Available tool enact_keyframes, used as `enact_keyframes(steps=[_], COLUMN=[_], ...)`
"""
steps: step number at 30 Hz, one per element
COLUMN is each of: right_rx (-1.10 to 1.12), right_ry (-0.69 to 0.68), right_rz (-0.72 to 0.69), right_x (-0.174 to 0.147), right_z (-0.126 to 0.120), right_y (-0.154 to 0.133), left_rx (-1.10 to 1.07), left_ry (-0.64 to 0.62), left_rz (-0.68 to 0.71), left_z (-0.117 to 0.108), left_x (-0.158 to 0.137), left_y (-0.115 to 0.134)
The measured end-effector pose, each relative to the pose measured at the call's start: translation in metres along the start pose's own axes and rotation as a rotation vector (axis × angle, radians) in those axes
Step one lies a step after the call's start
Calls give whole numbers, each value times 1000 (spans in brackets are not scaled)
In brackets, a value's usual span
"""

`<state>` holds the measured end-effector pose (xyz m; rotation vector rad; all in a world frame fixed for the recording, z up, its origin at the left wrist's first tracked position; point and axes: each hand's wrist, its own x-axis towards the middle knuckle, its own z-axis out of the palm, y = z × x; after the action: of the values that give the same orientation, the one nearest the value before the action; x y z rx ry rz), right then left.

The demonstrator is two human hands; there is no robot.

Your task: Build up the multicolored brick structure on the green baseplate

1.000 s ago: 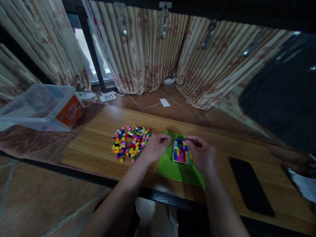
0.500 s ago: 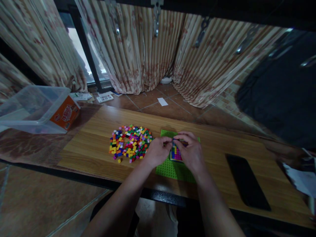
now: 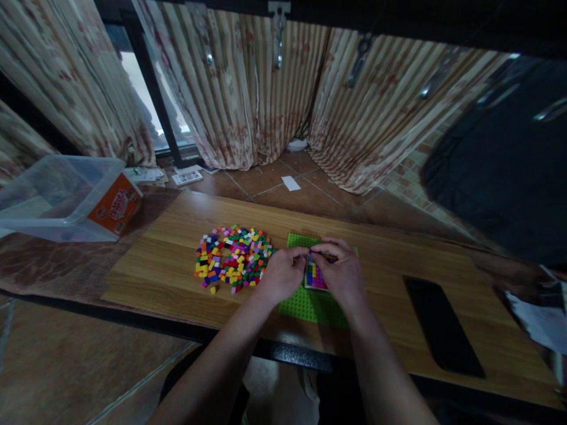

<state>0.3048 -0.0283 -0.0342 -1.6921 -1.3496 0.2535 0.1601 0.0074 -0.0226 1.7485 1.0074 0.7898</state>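
A green studded baseplate (image 3: 299, 308) lies on the wooden tabletop in front of me. On it sits a small assembly of coloured building bricks (image 3: 315, 278), with pink, yellow and blue showing. My left hand (image 3: 283, 274) reaches in from the left with thumb and index finger pinched at the assembly's far left corner. Over the assembly's right side arches my right hand (image 3: 343, 271), its fingertips closed and meeting those of the left. A dark blue bit shows between the fingertips, too small to tell whether it is loose. The right hand hides part of the assembly.
Left of the baseplate spreads a pile of loose coloured bricks (image 3: 241, 260), with one yellow brick (image 3: 214, 290) apart from it. A clear plastic box (image 3: 57, 221) with an orange label stands at far left. A black phone-like slab (image 3: 443, 324) lies at right, near papers (image 3: 538, 319).
The hands stay at the same corner of the assembly, fingertips still together, with hardly any movement. The whole view has shifted very slightly.
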Motion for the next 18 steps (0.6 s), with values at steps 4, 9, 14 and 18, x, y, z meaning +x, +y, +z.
enact_keyframes(steps=[4, 9, 14, 18], right_rx=[28, 85, 38, 12], right_ry=[-13, -2, -26, -50], right_rz=[19, 57, 71, 53], right_x=[2, 5, 6, 7], right_z=[-2, -6, -6, -3], right_y=[1, 6, 8, 6], left_rx=[154, 365, 427, 487], left_ry=[-7, -12, 4, -9], left_rz=[15, 16, 49, 49], left_z=[3, 10, 14, 15], left_x=[-3, -8, -12, -13], left_y=[3, 8, 6, 7])
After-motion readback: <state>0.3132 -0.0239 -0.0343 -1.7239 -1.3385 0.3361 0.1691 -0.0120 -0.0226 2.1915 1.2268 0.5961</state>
